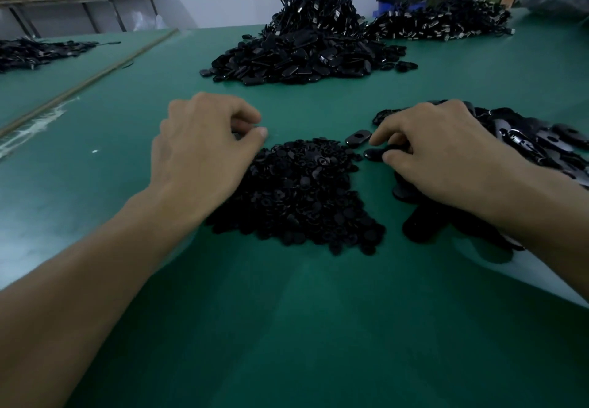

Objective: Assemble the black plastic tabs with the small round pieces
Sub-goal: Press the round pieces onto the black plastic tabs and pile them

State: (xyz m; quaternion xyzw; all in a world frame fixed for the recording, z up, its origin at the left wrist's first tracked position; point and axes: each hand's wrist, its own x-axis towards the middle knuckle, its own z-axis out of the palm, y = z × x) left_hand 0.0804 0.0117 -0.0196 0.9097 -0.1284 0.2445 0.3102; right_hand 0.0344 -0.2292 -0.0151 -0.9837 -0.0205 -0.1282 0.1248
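Black tab (373, 155) sits pinched in my right grip (443, 152). My left grip (204, 149) curls narrow above round pieces (296, 191); contents I cannot tell.

the green table (302, 328) bears a heap of round pieces (296, 194), a far tab pile (296, 63) and one loose tab (357, 138).

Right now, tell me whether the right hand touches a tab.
Touching. The head view shows the right hand pinching a tab between thumb and finger.

No readable text, label, brand, number or sign shows anywhere.
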